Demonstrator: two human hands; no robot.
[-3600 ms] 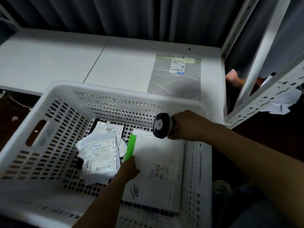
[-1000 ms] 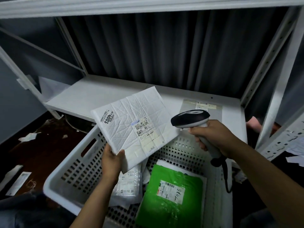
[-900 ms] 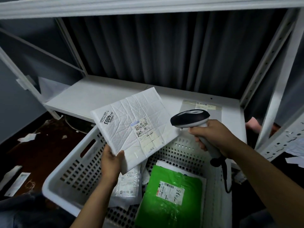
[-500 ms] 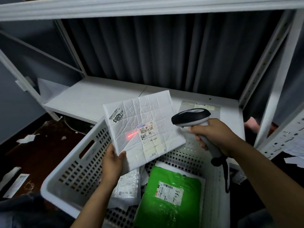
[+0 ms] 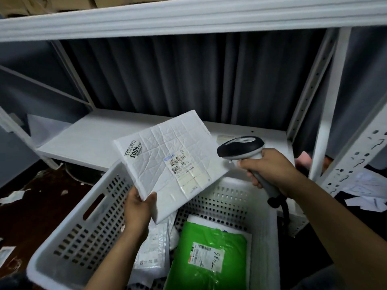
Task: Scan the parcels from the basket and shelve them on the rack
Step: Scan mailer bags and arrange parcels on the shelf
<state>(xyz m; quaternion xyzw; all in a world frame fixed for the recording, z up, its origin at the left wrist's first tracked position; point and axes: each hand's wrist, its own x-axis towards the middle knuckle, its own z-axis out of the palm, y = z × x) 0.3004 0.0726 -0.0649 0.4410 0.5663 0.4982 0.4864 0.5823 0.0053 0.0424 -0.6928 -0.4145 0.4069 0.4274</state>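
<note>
Scanning step. We hold the white parcel (image 5: pixel 167 162) raised above the basket (image 5: pixel 69 237) in the left hand (image 5: pixel 138 210). Its grip is clamped on the near corner alone, thumb on the face, so that the label (image 5: pixel 182 164) lies uncovered and tilted toward the scanner (image 5: pixel 240 147). The right hand (image 5: pixel 270 170) has its grip closed round the scanner's handle, with the head just beside the parcel's right edge and aimed across it. No beam shows on the label, so we cannot tell whether a read is made. We judge that shelving is yet to come. In the basket lie a green parcel (image 5: pixel 209 256), label up, and some small pale parcels (image 5: pixel 150 256) partly beneath the raised one, so we judge the task well short of done. Behind the basket runs the rack's lower shelf (image 5: pixel 94 137), white and flat, with a clear bag (image 5: pixel 222 138) toward its right end, largely hidden by the scanner. This shelf is the likely destination. An upper shelf (image 5: pixel 188 19) crosses the top of the view, and a perforated upright (image 5: pixel 326 105) stands at the right. A dark pleated curtain (image 5: pixel 188 76) closes the back. The floor (image 5: pixel 31 206) at the left is dark and strewn with paper scraps (image 5: pixel 12 196).
</note>
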